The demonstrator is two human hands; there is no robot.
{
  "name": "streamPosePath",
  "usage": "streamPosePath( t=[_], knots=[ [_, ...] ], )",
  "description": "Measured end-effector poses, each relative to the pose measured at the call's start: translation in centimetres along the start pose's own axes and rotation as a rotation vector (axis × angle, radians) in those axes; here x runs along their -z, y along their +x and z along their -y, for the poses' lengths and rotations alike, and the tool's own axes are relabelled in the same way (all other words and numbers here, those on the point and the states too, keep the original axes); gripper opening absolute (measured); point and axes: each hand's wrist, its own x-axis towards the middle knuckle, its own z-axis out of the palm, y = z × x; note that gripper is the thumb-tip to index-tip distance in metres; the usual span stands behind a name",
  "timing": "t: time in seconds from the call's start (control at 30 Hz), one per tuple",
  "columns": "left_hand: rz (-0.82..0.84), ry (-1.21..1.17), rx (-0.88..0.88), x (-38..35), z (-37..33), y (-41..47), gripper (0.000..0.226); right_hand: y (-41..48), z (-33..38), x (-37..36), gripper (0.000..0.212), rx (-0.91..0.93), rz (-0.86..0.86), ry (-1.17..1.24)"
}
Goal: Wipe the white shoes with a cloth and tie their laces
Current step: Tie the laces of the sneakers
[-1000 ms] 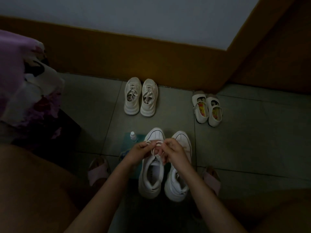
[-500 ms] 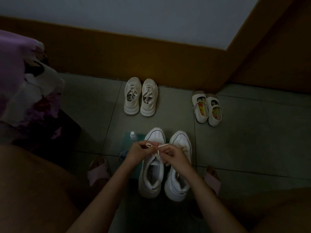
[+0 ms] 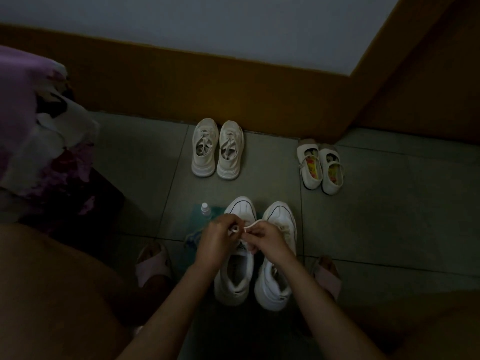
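White thick-soled lace-up sneakers [image 3: 271, 298]: one shoe's white lace [image 3: 251, 225] mid-bow, pinched between left grip [image 3: 218, 242] and right grip [image 3: 265, 240]. Other shoe's bow unclear; wiping likely done.

This looks like a home, in the corner of a dim room. The floor [image 3: 389, 229] is laid with large grey-green tiles, and the wall [image 3: 181, 81] has an ochre painted band below a pale upper part. Three pairs stand on the tiles: white shoes [image 3: 279, 214], beige sneakers [image 3: 218, 149] against the wall, and small strap shoes [image 3: 320, 167] near them. Purple floral fabric [image 3: 31, 120] hangs at the left, and the person wears pale pink slippers [image 3: 153, 263].
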Motion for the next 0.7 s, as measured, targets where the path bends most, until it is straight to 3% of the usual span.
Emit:
streamPosePath(
  t=[0.2,0.43,0.7],
  knots=[
    [0.032,-0.220,0.112,-0.2,-0.4,0.2,0.015,0.1,-0.5,0.7,0.032,-0.020,-0.007,0.088],
    [0.043,-0.382,0.198,0.1,-0.5,-0.1,0.020,0.7,-0.3,1.0,0.022,0.005,-0.014,-0.049],
    [0.052,-0.408,0.259,0.5,-0.4,-0.2,0.020,0.8,0.2,2.1,0.007,0.079,-0.006,-0.171]
  ],
)
